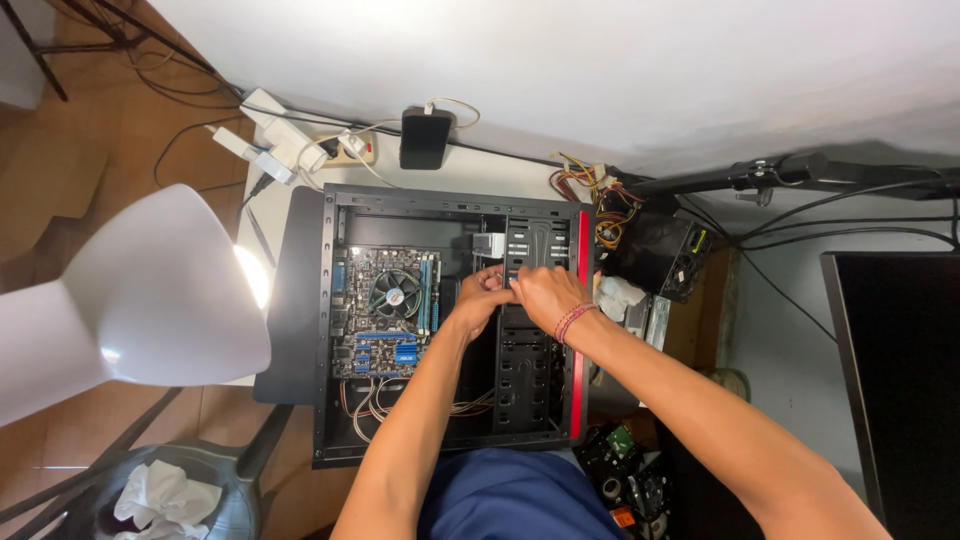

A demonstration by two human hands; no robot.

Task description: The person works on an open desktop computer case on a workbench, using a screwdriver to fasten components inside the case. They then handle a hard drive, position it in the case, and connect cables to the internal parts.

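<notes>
An open black computer case [300, 300] lies on its side on a white desk, its red front edge [581, 330] to the right. Inside sits a motherboard [385, 315] with a round cooling fan [396, 295]. My left hand [478, 297] and my right hand [540, 292] meet over the drive bay cage [525, 350], fingers curled around a small part with a blue bit between them; what it is cannot be made out. A grey drive [488, 245] sits just above my hands. Braided bands circle my right wrist.
A white lamp shade [140, 290] shines at the left. A power strip [290, 145] and black adapter [424, 138] lie behind the case. A loose power supply [655, 250] with coloured wires sits at the right, near a dark monitor [900, 380]. Below left, a bin holds tissues [165, 495].
</notes>
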